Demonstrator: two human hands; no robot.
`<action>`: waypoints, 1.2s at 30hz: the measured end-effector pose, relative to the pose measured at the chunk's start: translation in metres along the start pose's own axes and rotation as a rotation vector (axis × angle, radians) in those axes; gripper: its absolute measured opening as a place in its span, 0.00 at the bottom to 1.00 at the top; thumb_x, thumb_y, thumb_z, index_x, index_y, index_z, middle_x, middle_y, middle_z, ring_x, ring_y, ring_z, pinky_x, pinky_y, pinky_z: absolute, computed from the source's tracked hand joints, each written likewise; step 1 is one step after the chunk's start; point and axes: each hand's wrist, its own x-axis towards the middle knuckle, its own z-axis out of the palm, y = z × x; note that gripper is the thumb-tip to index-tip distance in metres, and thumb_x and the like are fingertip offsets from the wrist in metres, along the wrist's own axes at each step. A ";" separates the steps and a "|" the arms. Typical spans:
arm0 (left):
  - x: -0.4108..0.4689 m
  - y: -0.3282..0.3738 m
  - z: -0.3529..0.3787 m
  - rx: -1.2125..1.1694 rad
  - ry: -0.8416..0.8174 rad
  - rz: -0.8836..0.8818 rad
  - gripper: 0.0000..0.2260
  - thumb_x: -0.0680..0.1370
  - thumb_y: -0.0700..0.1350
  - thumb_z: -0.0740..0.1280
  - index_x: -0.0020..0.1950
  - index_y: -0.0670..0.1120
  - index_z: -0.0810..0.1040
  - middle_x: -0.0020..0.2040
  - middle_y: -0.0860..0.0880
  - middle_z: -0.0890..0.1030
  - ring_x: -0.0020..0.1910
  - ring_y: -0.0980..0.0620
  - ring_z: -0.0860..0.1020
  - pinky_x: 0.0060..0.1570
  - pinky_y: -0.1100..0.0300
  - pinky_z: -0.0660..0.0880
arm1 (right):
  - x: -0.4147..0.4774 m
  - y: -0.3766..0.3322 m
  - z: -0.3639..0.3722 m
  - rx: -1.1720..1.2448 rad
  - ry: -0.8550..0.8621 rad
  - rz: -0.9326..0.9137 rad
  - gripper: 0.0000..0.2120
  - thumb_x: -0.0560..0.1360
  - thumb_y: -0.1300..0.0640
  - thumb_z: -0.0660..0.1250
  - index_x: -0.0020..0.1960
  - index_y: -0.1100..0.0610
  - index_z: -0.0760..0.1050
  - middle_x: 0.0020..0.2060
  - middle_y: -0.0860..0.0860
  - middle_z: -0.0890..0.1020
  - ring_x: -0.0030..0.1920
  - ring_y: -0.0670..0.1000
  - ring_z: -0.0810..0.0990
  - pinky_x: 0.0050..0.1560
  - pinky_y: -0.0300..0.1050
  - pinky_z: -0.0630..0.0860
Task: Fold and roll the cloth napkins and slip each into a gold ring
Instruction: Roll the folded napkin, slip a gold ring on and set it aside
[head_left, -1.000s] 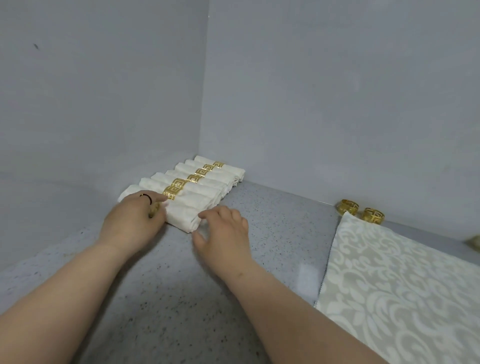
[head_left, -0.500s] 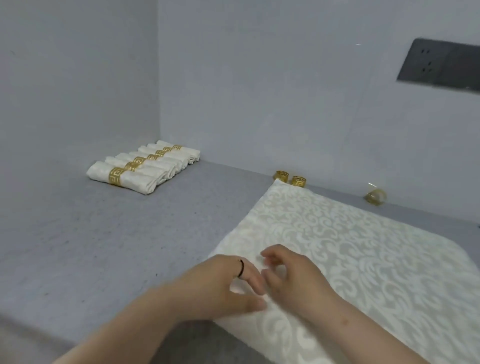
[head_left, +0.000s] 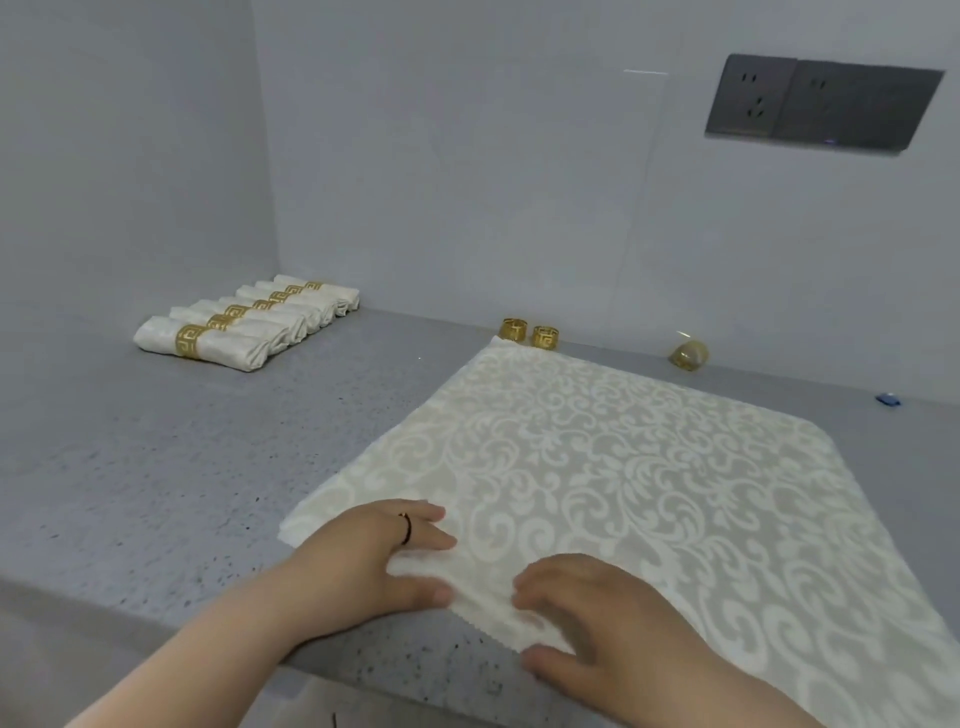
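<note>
1. Flat napkin (head_left: 623, 493): one, white damask, spread on the counter (head_left: 156, 467) toward its right side. Its near corner lies at the counter's front edge, and its far corner touches the loose rings.
2. Left hand (head_left: 363, 556): I see it on the napkin's near-left corner, fingers (head_left: 431, 540) laid forward on top and thumb alongside, gripping a raised ridge of cloth.
3. Right hand (head_left: 597, 618): just beside the left, fingers curled onto the same ridge at the front edge, thumb low.
4. Key relation: the cloth runs away from both hands toward the counter's back-right. I judge a fold goes that way, with both hands equally near.
5. Gold rings (head_left: 530, 332): two, upright, at the back edge.
6. Finished rolls (head_left: 244, 325): a row, ringed, in the back-left corner.
</note>
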 end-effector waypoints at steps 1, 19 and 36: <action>-0.003 0.002 0.000 0.055 0.018 0.001 0.48 0.42 0.84 0.43 0.57 0.68 0.70 0.54 0.80 0.54 0.56 0.81 0.57 0.48 0.89 0.52 | 0.000 0.001 0.002 0.011 0.046 -0.024 0.12 0.68 0.37 0.54 0.47 0.40 0.71 0.42 0.30 0.78 0.47 0.32 0.74 0.43 0.18 0.68; -0.033 0.018 -0.032 0.144 -0.057 -0.020 0.06 0.74 0.55 0.65 0.37 0.61 0.73 0.40 0.69 0.76 0.43 0.66 0.74 0.40 0.73 0.68 | 0.007 -0.004 -0.034 0.653 -0.205 0.296 0.20 0.78 0.55 0.59 0.29 0.55 0.57 0.23 0.44 0.60 0.24 0.43 0.57 0.28 0.32 0.58; 0.003 0.007 -0.043 0.020 0.082 -0.160 0.09 0.75 0.46 0.67 0.34 0.53 0.75 0.26 0.57 0.74 0.26 0.61 0.70 0.30 0.70 0.65 | 0.004 0.006 -0.050 0.498 -0.416 0.364 0.09 0.70 0.49 0.70 0.41 0.51 0.72 0.35 0.42 0.73 0.34 0.41 0.71 0.37 0.34 0.68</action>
